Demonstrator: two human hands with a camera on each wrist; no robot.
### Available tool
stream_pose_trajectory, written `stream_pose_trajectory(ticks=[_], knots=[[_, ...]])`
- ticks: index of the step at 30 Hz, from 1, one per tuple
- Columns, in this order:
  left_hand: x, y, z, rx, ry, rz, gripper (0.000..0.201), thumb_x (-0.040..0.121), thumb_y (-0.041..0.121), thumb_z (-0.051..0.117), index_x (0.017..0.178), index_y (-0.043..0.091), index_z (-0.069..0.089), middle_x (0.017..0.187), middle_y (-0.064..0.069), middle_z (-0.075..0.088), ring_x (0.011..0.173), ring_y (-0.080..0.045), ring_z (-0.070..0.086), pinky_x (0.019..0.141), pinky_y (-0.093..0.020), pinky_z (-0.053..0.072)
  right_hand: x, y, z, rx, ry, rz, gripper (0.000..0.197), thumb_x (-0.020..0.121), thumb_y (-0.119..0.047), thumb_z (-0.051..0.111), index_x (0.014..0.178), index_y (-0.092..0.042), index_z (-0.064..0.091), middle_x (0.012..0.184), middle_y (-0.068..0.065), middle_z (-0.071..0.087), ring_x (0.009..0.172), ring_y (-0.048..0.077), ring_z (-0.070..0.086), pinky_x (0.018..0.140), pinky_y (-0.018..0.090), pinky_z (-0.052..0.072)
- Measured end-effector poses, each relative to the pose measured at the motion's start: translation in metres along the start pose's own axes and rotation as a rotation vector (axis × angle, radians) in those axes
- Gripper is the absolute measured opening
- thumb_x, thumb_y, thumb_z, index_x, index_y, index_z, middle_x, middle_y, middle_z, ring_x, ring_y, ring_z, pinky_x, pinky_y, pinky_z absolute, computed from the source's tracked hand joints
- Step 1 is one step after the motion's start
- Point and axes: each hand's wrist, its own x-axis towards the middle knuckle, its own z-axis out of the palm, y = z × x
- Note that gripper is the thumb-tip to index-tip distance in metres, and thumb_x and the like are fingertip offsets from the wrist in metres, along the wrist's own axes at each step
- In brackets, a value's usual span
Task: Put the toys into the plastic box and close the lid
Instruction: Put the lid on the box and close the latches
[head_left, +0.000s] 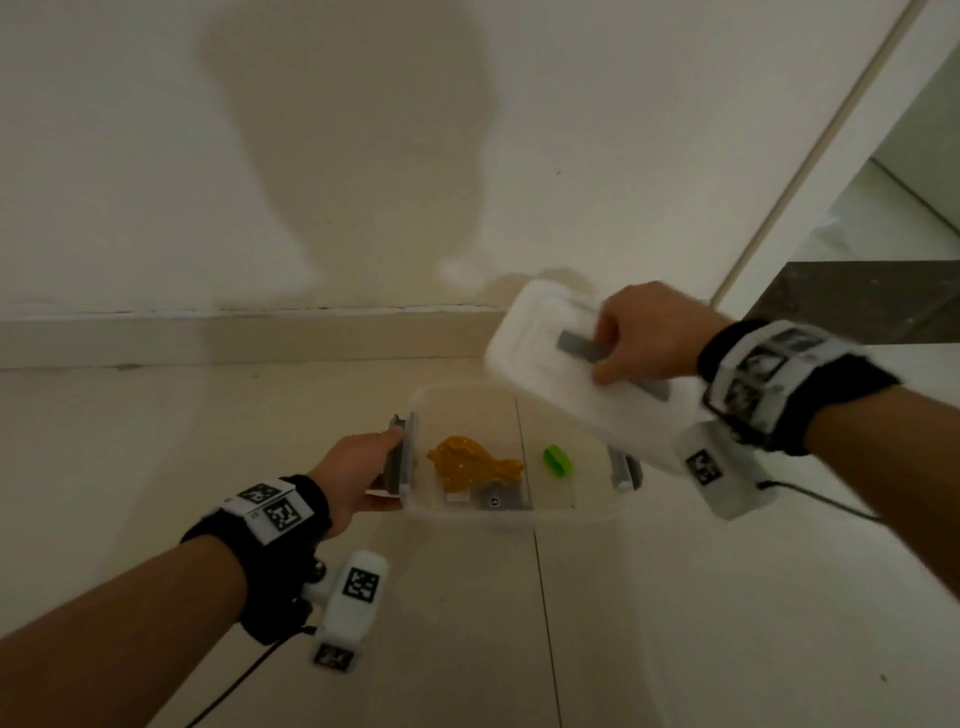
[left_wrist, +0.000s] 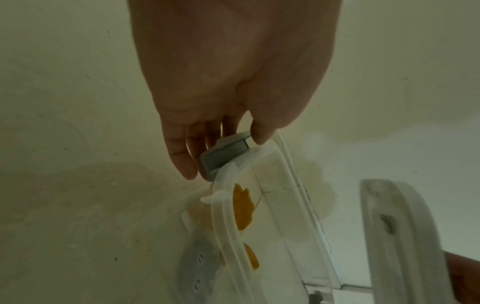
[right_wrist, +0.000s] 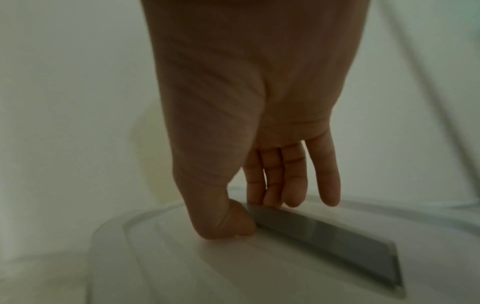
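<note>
our right hand (head_left: 649, 332) grips the white plastic lid's (head_left: 540, 327) grey handle (head_left: 579, 347); our left hand (head_left: 356, 470) pinches the clear plastic box's (head_left: 566, 512) grey latch (head_left: 396, 462), orange fish toy (head_left: 470, 462) beside it.

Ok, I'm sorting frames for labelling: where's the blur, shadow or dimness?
Head view: dim, lid and right hand motion-blurred, a big shadow on the wall. Left wrist view: latch fairly sharp, lid at the right edge smeared. Right wrist view: darkest, hand dim against a pale background, handle soft.
</note>
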Motion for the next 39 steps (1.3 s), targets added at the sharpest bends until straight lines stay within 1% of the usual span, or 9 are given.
stream_pose_trajectory(ticks=[2, 7, 17, 23, 28, 31, 34, 37, 39], knots=[[-0.001, 0.000, -0.004, 0.000, -0.014, -0.004, 0.040, 0.102, 0.033, 0.048, 0.122, 0.002, 0.064, 0.120, -0.022, 0.067, 0.095, -0.033, 0.064, 0.069, -0.040, 0.056, -0.003, -0.034, 0.018, -0.074, -0.031, -0.128, 0.042, 0.065, -0.046, 0.078, 0.093, -0.016, 0.072, 0.093, 0.005, 0.070, 0.083, 0.024, 0.065, 0.074, 0.034, 0.055], [-0.006, -0.002, -0.008, -0.057, -0.030, 0.002, 0.046, 0.100, 0.048, 0.042, 0.115, 0.011, 0.065, 0.103, -0.013, 0.069, 0.091, -0.031, 0.065, 0.086, -0.047, 0.054, -0.005, -0.083, 0.049, -0.229, -0.095, -0.318, 0.038, 0.075, -0.044, 0.077, 0.092, -0.015, 0.058, 0.090, 0.002, 0.057, 0.077, 0.022, 0.056, 0.064, 0.032, 0.046], [-0.009, -0.002, -0.001, -0.018, -0.036, 0.018, 0.046, 0.096, 0.049, 0.051, 0.122, 0.013, 0.063, 0.118, -0.014, 0.067, 0.105, -0.033, 0.066, 0.071, -0.039, 0.056, -0.003, -0.079, 0.075, -0.169, -0.107, -0.394, 0.027, 0.085, -0.028, 0.067, 0.107, -0.014, 0.064, 0.107, 0.006, 0.062, 0.094, 0.026, 0.061, 0.083, 0.040, 0.054], [-0.005, -0.004, 0.001, 0.035, -0.024, 0.022, 0.042, 0.091, 0.034, 0.065, 0.125, 0.009, 0.062, 0.113, -0.011, 0.069, 0.102, -0.031, 0.066, 0.070, -0.037, 0.056, 0.002, -0.065, 0.084, -0.052, -0.064, -0.418, 0.025, 0.091, -0.019, 0.059, 0.115, -0.019, 0.063, 0.116, 0.001, 0.058, 0.104, 0.022, 0.055, 0.076, 0.029, 0.039], [-0.005, -0.005, 0.002, 0.099, -0.019, 0.071, 0.035, 0.090, 0.029, 0.068, 0.119, 0.009, 0.063, 0.116, -0.011, 0.070, 0.103, -0.029, 0.067, 0.070, -0.034, 0.056, 0.000, -0.040, 0.097, 0.215, -0.015, -0.398, 0.028, 0.090, -0.021, 0.066, 0.117, -0.021, 0.067, 0.113, -0.001, 0.062, 0.102, 0.016, 0.056, 0.088, 0.025, 0.042], [-0.005, -0.006, 0.001, 0.104, -0.004, 0.094, 0.029, 0.090, 0.029, 0.068, 0.113, 0.011, 0.064, 0.114, -0.012, 0.071, 0.102, -0.029, 0.067, 0.069, -0.034, 0.056, -0.004, -0.030, 0.100, 0.447, 0.019, -0.346, 0.023, 0.086, -0.020, 0.072, 0.108, -0.022, 0.070, 0.105, -0.003, 0.067, 0.094, 0.013, 0.062, 0.087, 0.027, 0.051], [-0.005, -0.006, 0.001, 0.125, 0.002, 0.096, 0.032, 0.089, 0.031, 0.069, 0.112, 0.008, 0.065, 0.113, -0.013, 0.071, 0.101, -0.030, 0.068, 0.069, -0.034, 0.057, -0.007, -0.016, 0.092, 0.519, 0.283, -0.229, 0.013, 0.087, -0.025, 0.068, 0.099, -0.021, 0.066, 0.097, -0.005, 0.067, 0.089, 0.012, 0.063, 0.083, 0.036, 0.057], [-0.004, -0.005, 0.004, 0.170, 0.044, 0.123, 0.037, 0.089, 0.030, 0.069, 0.109, -0.001, 0.069, 0.106, -0.017, 0.072, 0.093, -0.032, 0.069, 0.068, -0.036, 0.058, -0.009, 0.008, 0.085, 0.516, 0.429, 0.041, 0.029, 0.089, -0.026, 0.065, 0.115, -0.015, 0.060, 0.113, 0.001, 0.064, 0.101, 0.018, 0.060, 0.090, 0.036, 0.052], [-0.002, -0.003, 0.004, 0.275, 0.108, 0.176, 0.039, 0.087, 0.034, 0.070, 0.100, -0.003, 0.072, 0.094, -0.017, 0.074, 0.078, -0.030, 0.070, 0.063, -0.035, 0.058, -0.011, 0.023, 0.087, 0.603, 0.273, 0.307, 0.055, 0.089, -0.035, 0.066, 0.135, -0.011, 0.048, 0.133, 0.009, 0.056, 0.118, 0.025, 0.055, 0.093, 0.035, 0.045]])
